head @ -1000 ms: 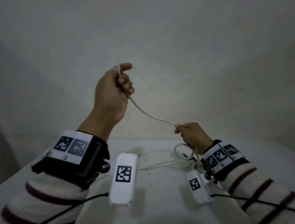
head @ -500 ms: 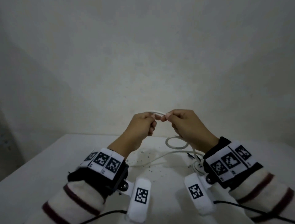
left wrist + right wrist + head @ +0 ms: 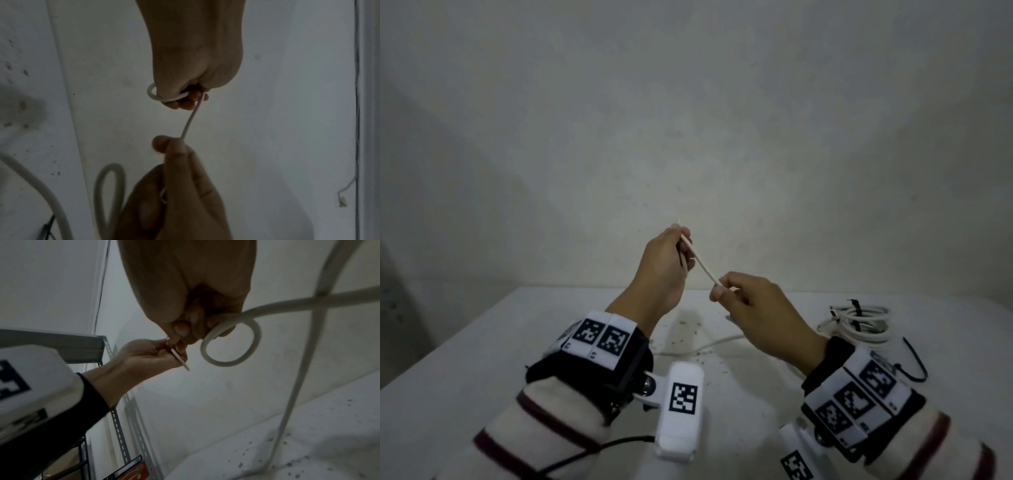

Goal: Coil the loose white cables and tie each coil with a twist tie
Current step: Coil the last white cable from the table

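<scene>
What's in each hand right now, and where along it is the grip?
Both grip the same white cable. The left hand holds it near its free end, a short tip poking out; the right hand pinches it further along.

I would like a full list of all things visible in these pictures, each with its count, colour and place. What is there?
loose cable: one, white, stretched between both hands, the rest trailing down to the table
coiled cable: one bundle, white, on the table at the right, bound with a dark tie
thin black wire: one, black, on the table beside the bundle
table: one, white, with dark specks
metal shelf rack: one, grey, by the wall in the right wrist view
wrist cameras: two, white with black markers, one under each wrist
sleeves: two, cream with dark red stripes
left hand: one, gripping the cable
right hand: one, pinching the cable
</scene>
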